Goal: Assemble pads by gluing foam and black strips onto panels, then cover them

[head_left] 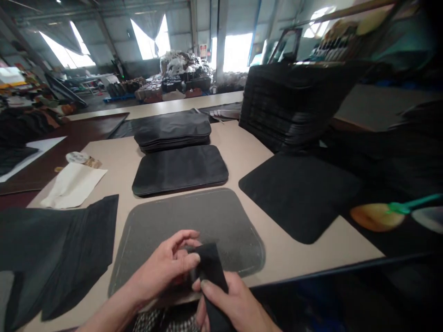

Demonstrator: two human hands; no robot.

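While curled, left hand (169, 265) and right hand (233, 304) pinch black cloth (211, 269)

Hands: 2, left hand (166, 269) and right hand (235, 304), at 6 o'clock. Black strip (211, 267): 1, between them. Grey mat (207, 216): 1, just past the hands. Single black panels: 2, centre panel (180, 169) at 12 o'clock, right panel (297, 193) at 2 o'clock. Panel stacks: 2, low stack (172, 131) at 12 o'clock, tall stack (290, 101) at 1 o'clock; sheets per stack uncountable. White sheet (72, 184): 1, at 10 o'clock. Fanned black fabric pieces (58, 249) at 9 o'clock: several, exact count unclear. Orange object (375, 216): 1, at 3 o'clock.
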